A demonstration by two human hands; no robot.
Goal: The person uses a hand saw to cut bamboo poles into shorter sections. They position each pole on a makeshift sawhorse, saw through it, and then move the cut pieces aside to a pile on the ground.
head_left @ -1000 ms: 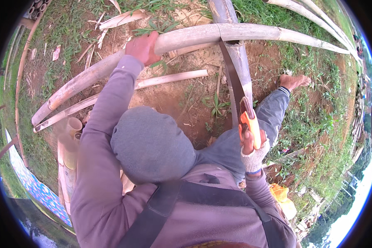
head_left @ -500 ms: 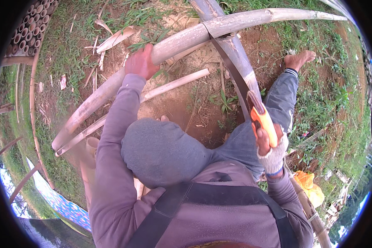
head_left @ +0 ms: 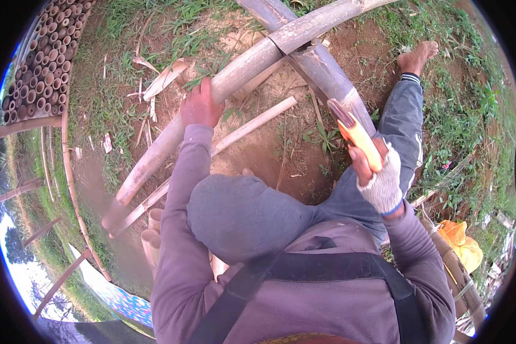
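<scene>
The left hand point(head_left: 203, 106) is reaching forward, its grip wrapping over the pole point(head_left: 249, 67), which is lying across a lower pole point(head_left: 338, 74). The right hand point(head_left: 378, 172), wearing a glove point(head_left: 384, 186), is squeezing the saw point(head_left: 350, 126) by its handle point(head_left: 366, 144), slanting it up toward the pole.

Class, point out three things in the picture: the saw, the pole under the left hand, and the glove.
Saw point(head_left: 362, 141): head view, on its orange handle.
Pole point(head_left: 252, 66): head view, on its shaft beyond the left hand point(head_left: 202, 104).
Glove point(head_left: 383, 180): head view, on its back.
</scene>
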